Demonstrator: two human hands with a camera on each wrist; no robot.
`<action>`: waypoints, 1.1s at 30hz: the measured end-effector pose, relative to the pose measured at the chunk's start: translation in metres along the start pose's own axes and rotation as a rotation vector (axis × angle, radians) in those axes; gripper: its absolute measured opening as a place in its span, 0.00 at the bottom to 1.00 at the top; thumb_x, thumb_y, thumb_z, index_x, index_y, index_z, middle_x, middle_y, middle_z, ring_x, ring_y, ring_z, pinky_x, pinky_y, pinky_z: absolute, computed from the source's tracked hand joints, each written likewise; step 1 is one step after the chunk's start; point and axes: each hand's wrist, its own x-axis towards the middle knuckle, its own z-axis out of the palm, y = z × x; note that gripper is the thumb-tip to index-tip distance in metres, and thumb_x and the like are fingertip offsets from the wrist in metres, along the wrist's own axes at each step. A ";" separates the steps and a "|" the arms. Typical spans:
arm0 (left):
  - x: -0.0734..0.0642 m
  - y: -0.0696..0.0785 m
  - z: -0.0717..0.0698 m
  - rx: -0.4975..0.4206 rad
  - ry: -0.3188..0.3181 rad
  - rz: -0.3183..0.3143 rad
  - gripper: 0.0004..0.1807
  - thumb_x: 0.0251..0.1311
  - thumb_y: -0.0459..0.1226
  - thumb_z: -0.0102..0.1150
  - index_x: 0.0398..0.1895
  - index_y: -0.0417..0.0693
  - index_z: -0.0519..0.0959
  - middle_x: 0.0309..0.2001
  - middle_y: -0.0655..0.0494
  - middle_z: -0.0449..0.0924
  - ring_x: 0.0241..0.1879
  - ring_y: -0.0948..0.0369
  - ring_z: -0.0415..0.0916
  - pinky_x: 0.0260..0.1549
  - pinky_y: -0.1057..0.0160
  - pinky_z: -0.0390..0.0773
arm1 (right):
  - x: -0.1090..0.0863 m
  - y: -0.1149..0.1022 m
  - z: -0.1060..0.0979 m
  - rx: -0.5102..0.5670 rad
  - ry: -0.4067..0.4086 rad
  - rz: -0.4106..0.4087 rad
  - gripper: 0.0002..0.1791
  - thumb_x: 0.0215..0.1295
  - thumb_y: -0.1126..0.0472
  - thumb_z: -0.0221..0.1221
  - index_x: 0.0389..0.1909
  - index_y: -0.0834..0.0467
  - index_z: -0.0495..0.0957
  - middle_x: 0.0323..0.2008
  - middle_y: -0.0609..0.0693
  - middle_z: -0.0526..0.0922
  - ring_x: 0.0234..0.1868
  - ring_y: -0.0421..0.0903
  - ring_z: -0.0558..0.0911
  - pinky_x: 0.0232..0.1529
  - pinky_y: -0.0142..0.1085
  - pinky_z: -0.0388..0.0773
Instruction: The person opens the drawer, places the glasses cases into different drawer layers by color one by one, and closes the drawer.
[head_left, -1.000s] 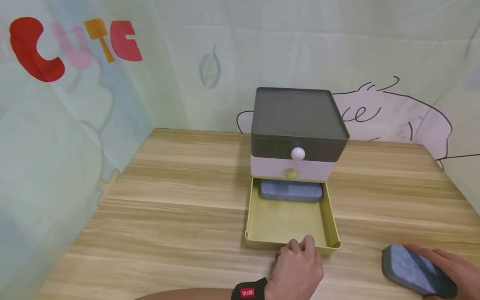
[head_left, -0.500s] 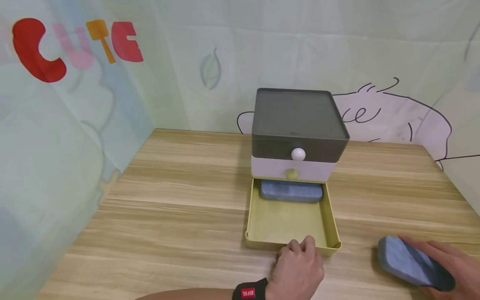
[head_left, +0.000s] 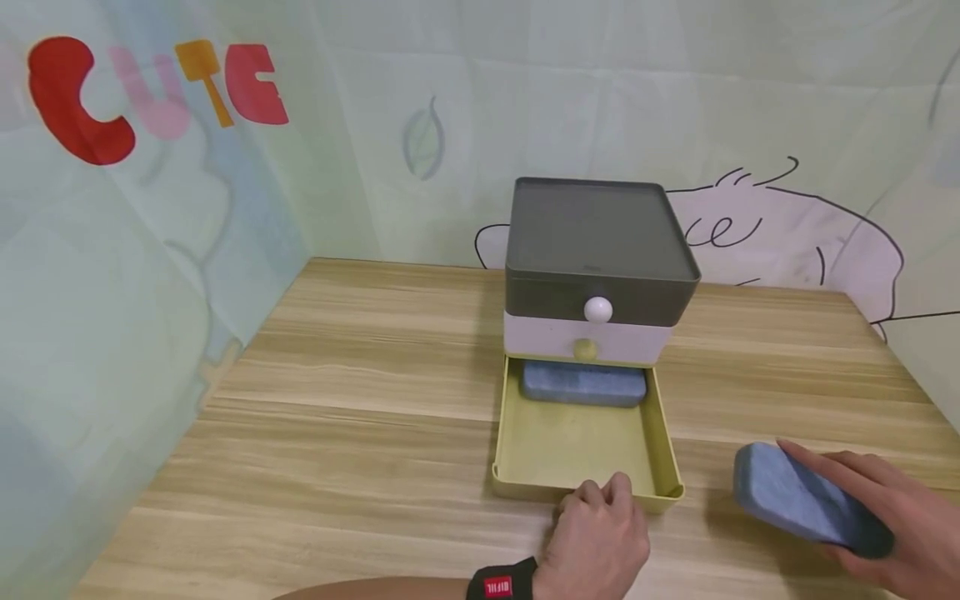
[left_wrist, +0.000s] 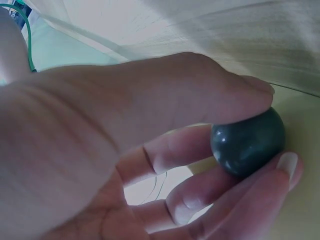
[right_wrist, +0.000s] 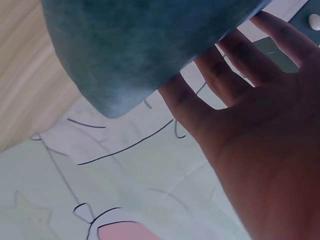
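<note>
In the head view, my left hand is at the front of the pulled-out yellow-green bottom drawer. The left wrist view shows its thumb and fingers pinching the round drawer knob, which looks dark there. My right hand grips a blue oblong case with rounded corners and a mottled surface, tilted above the table to the right of the drawer. In the right wrist view the fingers lie along one side of this case; the thumb is out of sight there. A similar blue case lies at the back of the drawer.
Above the drawer stand a pink-white tier with a yellow-green knob and a dark grey top tier with a white knob. The wood-grain table meets printed cloth walls at the back and left.
My right hand has lifted the blue oblong case from the table and carried it left and away from me. My left hand stays at the drawer knob; the drawer has not moved.
</note>
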 end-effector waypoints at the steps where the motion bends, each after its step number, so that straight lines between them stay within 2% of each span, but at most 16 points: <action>1: 0.000 0.000 0.000 0.000 0.005 -0.003 0.27 0.60 0.28 0.24 0.14 0.57 0.73 0.23 0.61 0.63 0.14 0.64 0.55 0.09 0.66 0.54 | 0.001 -0.003 -0.002 -0.002 0.010 -0.007 0.68 0.30 0.40 0.82 0.78 0.39 0.58 0.53 0.50 0.79 0.45 0.44 0.78 0.31 0.30 0.72; 3: 0.000 0.000 0.000 -0.001 0.012 -0.006 0.27 0.61 0.28 0.24 0.13 0.57 0.72 0.23 0.61 0.63 0.14 0.64 0.54 0.09 0.66 0.54 | 0.004 -0.009 -0.006 -0.006 0.059 -0.031 0.68 0.28 0.41 0.83 0.77 0.39 0.60 0.51 0.48 0.80 0.42 0.42 0.77 0.31 0.30 0.72; 5: 0.000 0.000 0.000 -0.002 0.015 -0.010 0.28 0.61 0.28 0.24 0.13 0.56 0.72 0.23 0.60 0.63 0.13 0.64 0.55 0.09 0.66 0.55 | 0.006 -0.014 -0.010 -0.009 0.072 -0.041 0.67 0.28 0.40 0.83 0.77 0.39 0.61 0.51 0.48 0.80 0.42 0.41 0.77 0.31 0.30 0.72; 12: 0.001 0.000 -0.001 -0.004 -0.005 -0.004 0.28 0.61 0.28 0.23 0.14 0.56 0.73 0.23 0.59 0.64 0.13 0.64 0.56 0.08 0.65 0.56 | 0.018 -0.031 -0.027 -0.003 -0.057 0.028 0.64 0.36 0.37 0.80 0.78 0.41 0.59 0.55 0.53 0.78 0.45 0.47 0.79 0.34 0.36 0.76; 16: 0.001 0.000 -0.001 -0.001 -0.002 -0.003 0.28 0.61 0.28 0.23 0.14 0.56 0.73 0.23 0.60 0.65 0.13 0.63 0.56 0.08 0.64 0.56 | 0.023 -0.038 -0.031 -0.002 -0.054 0.034 0.62 0.37 0.39 0.80 0.77 0.41 0.61 0.56 0.53 0.78 0.45 0.46 0.79 0.34 0.36 0.77; 20: 0.000 0.001 0.000 0.002 0.008 -0.006 0.28 0.61 0.28 0.24 0.13 0.56 0.73 0.23 0.60 0.65 0.13 0.63 0.56 0.08 0.64 0.56 | 0.027 -0.043 -0.033 0.005 -0.014 -0.010 0.60 0.37 0.40 0.80 0.76 0.40 0.62 0.55 0.52 0.78 0.45 0.44 0.78 0.33 0.34 0.77; 28: 0.000 0.000 -0.001 -0.002 -0.021 0.003 0.28 0.60 0.28 0.23 0.15 0.57 0.74 0.24 0.59 0.64 0.14 0.63 0.57 0.09 0.64 0.56 | 0.040 -0.054 -0.041 -0.007 0.049 -0.108 0.58 0.41 0.41 0.79 0.77 0.39 0.62 0.55 0.48 0.79 0.46 0.43 0.78 0.37 0.38 0.79; 33: 0.001 0.001 -0.001 -0.002 -0.022 -0.002 0.28 0.61 0.29 0.24 0.16 0.58 0.75 0.24 0.59 0.64 0.15 0.63 0.58 0.09 0.63 0.56 | 0.047 -0.063 -0.049 -0.008 0.143 -0.183 0.60 0.38 0.45 0.81 0.77 0.39 0.62 0.54 0.46 0.79 0.46 0.42 0.78 0.36 0.37 0.80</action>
